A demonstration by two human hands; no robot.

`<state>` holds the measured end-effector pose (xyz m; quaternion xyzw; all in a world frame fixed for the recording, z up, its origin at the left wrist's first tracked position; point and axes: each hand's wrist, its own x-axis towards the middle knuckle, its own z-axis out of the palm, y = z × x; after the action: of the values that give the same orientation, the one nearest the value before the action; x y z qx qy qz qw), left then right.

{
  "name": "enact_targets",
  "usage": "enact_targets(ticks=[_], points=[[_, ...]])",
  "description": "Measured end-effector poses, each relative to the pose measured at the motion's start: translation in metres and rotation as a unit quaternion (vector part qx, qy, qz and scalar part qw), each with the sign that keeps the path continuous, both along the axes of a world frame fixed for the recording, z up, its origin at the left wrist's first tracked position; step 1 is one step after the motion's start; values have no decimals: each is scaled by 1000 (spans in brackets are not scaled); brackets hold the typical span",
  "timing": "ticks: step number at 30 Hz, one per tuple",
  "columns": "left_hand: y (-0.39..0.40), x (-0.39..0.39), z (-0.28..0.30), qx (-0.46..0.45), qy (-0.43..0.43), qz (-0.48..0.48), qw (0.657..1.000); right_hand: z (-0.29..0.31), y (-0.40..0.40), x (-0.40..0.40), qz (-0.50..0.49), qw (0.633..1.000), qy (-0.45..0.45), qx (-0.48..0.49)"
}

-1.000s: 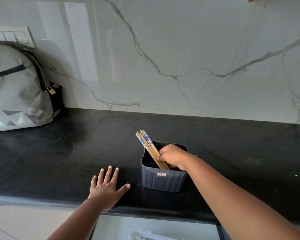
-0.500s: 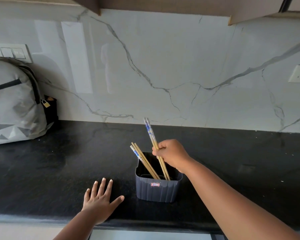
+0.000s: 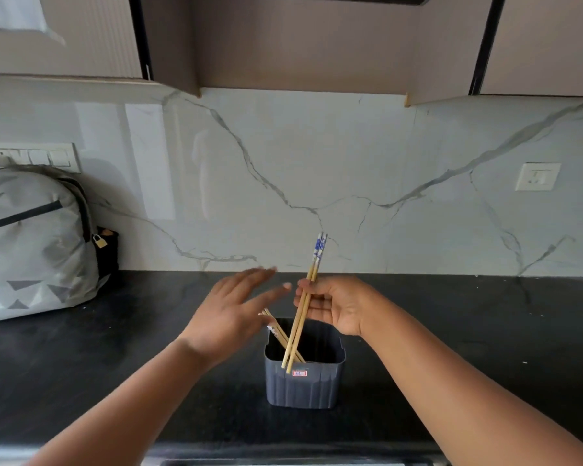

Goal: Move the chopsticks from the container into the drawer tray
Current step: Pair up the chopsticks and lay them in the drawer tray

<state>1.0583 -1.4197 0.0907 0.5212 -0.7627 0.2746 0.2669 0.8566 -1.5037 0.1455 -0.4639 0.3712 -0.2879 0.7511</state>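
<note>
A dark grey ribbed container [image 3: 303,385] with a small red label stands on the black counter. My right hand [image 3: 337,306] holds a pair of wooden chopsticks [image 3: 313,264] with blue-and-white tops, lifted clear above the container, their tips hanging in front of its rim. Another pair of chopsticks [image 3: 281,334] leans inside the container toward the left. My left hand [image 3: 229,314] hovers with fingers spread just left of the lifted pair, blurred by motion, not touching them as far as I can see. The drawer tray is not in view.
A grey backpack [image 3: 31,240] with a small padlock leans against the marble wall at the left. Switches [image 3: 31,158] and a socket [image 3: 537,176] sit on the wall. Brown cabinets [image 3: 300,42] hang overhead. The counter's front edge [image 3: 283,449] runs along the bottom.
My right hand has raised the pair of chopsticks out of the container. My left hand has left the counter and come up beside them. The view has tilted upward.
</note>
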Motion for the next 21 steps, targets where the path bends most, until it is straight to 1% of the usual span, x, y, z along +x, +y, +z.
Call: enact_targets(ticks=[3,6,9,11,13,14,15,16,17,18,19,20,21], points=[[5,-19,12,-19,-96,-122,988,-6,5,-3,14,999,23,37],[8,-29,8,-19,-145,-185,972,-9,11,-6,24,997,55,41],[11,-36,8,-7,-137,-208,969,-12,17,-9,34,996,57,52],[13,-40,10,4,-101,-210,972,-12,19,-13,45,996,59,55],[16,-45,18,33,-13,-189,981,-11,21,-18,61,993,97,28],[18,-50,24,55,57,-161,984,-10,21,-21,66,987,145,-16],[19,-54,32,89,144,-123,978,-8,21,-24,65,974,204,-77],[17,-57,40,135,244,-80,957,-6,21,-27,57,953,259,-144],[15,-59,49,188,344,-37,919,-3,21,-30,45,932,296,-206],[12,-60,58,242,426,-7,872,-1,19,-33,37,916,305,-256],[8,-58,65,281,478,3,832,2,19,-36,42,911,292,-290],[4,-55,70,304,505,3,808,2,19,-38,62,910,271,-309],[2,-53,76,316,521,1,793,2,19,-39,86,910,256,-315]])
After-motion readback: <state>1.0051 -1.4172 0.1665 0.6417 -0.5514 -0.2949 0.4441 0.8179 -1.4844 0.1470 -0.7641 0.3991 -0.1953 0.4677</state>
